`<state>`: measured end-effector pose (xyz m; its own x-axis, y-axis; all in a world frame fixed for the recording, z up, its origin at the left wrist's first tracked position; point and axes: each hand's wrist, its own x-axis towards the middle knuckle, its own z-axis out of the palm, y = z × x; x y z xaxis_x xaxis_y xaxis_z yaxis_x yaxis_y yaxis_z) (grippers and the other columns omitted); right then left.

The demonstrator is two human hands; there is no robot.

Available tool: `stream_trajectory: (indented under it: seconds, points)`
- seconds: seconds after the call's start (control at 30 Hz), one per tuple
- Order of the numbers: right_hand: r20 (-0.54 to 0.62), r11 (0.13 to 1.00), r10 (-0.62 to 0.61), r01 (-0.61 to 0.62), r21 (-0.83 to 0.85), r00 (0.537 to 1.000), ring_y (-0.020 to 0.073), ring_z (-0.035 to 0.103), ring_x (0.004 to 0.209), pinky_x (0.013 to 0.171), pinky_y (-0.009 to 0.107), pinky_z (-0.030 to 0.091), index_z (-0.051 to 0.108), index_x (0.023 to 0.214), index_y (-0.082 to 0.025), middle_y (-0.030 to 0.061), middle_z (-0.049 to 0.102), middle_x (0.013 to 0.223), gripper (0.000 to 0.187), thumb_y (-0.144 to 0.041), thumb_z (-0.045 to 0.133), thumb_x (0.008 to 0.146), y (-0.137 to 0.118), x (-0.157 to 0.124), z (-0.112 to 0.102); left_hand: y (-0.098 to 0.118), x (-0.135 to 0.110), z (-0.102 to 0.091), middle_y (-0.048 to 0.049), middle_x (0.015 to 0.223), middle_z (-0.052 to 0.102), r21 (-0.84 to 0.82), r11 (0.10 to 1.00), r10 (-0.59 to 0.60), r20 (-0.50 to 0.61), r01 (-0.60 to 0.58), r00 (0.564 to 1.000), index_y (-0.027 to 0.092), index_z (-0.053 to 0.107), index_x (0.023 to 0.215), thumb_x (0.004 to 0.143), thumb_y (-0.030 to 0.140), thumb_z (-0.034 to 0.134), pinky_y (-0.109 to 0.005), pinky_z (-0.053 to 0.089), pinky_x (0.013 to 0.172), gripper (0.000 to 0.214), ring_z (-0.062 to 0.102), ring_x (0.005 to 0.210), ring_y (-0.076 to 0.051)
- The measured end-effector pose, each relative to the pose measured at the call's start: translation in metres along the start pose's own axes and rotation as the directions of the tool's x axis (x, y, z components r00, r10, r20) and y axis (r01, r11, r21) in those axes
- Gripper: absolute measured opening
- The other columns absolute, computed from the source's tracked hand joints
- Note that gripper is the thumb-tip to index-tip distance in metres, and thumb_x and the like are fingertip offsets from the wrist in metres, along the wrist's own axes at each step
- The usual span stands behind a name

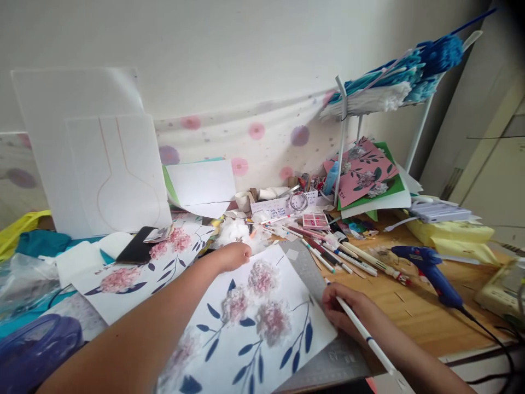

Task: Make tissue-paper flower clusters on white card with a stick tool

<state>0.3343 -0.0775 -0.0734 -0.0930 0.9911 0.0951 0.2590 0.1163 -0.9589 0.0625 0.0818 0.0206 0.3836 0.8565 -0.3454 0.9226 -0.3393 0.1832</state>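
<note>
Your left hand (232,256), fingers curled under, presses the far edge of the flower sheet (287,276), which lies near and centre on the surface (410,313). Your right hand (342,309) pinches a white pen (361,329) at the sheet's right edge. Any stroke needs the sheet pinned flat. A glue gun (430,269) lies right, and a white wall (246,54) stands far.

I see a white sheet (283,284) printed with pink blossoms and navy leaves. The pen (353,321) is white with a dark band. The glue gun (430,271) is blue, the card (361,171) pink and floral, the cloth (266,150) white, dotted pink and purple.
</note>
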Motion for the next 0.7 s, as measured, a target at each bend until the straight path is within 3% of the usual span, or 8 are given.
stream_trajectory:
  seconds: [0.07,0.17,0.3,0.37,0.5,0.7]
  points:
    - [0.051,1.000,0.016,-0.018,0.025,0.999,0.0147,0.053,0.057,0.053,0.026,0.041,0.062,0.091,-0.022,-0.0005,0.057,0.066,0.015,-0.031,0.059,0.079,-0.008,0.007,-0.007,-0.005,0.001,0.003,-0.0089,0.119,0.057,0.053,0.998,0.020,0.051,-0.022,0.999,0.016,0.055,0.118,0.091,0.033,0.055,-0.042,0.052,0.083,0.032,0.060,0.100,-0.022]
    - [0.020,0.986,0.001,-0.005,0.168,1.000,0.0149,0.055,0.058,0.055,0.029,0.046,0.064,0.104,-0.019,0.0020,0.061,0.071,0.033,-0.043,0.057,0.081,-0.026,0.035,-0.013,-0.006,0.002,0.008,-0.0091,0.119,0.058,0.122,0.991,0.048,0.059,-0.055,0.997,0.016,0.055,0.118,0.091,0.033,0.055,-0.042,0.052,0.083,0.033,0.060,0.099,-0.021]
    - [-0.091,0.970,0.014,0.009,0.244,0.996,0.0111,0.045,0.048,0.047,0.025,0.044,0.064,0.071,-0.016,-0.0039,0.044,0.052,0.024,-0.039,0.058,0.074,-0.036,0.084,0.009,0.008,-0.002,0.018,-0.0081,0.119,0.057,0.186,0.969,0.180,-0.083,-0.162,0.980,0.021,0.057,0.118,0.093,0.023,0.048,-0.041,0.047,0.089,0.027,0.056,0.106,-0.022]
    - [-0.112,0.968,0.024,0.005,0.252,0.993,0.0098,0.041,0.044,0.044,0.025,0.043,0.056,0.064,-0.019,-0.0062,0.042,0.048,0.012,-0.030,0.056,0.069,-0.031,0.100,0.027,0.020,-0.006,0.023,-0.0029,0.116,0.059,0.203,0.939,0.305,-0.108,-0.279,0.946,0.030,0.060,0.117,0.087,0.010,0.045,-0.035,0.043,0.091,0.039,0.053,0.110,-0.021]
    - [-0.136,0.978,0.030,-0.001,0.208,0.990,0.0090,0.040,0.038,0.038,0.021,0.035,0.042,0.058,-0.022,-0.0089,0.041,0.042,0.012,-0.023,0.055,0.059,-0.014,0.107,0.047,0.035,-0.011,0.033,0.0017,0.102,0.064,0.232,0.874,0.454,-0.078,-0.427,0.888,0.037,0.067,0.106,0.074,0.004,0.048,-0.030,0.041,0.085,0.049,0.054,0.100,-0.020]
    - [-0.131,0.999,0.012,-0.006,0.047,0.991,0.0104,0.042,0.039,0.039,0.022,0.030,0.042,0.056,-0.023,-0.0066,0.046,0.041,0.015,-0.023,0.056,0.062,-0.007,0.102,0.047,0.030,-0.004,0.039,-0.0001,0.094,0.065,0.265,0.845,0.497,-0.066,-0.465,0.865,0.037,0.069,0.103,0.072,0.007,0.049,-0.031,0.039,0.077,0.047,0.056,0.091,-0.022]
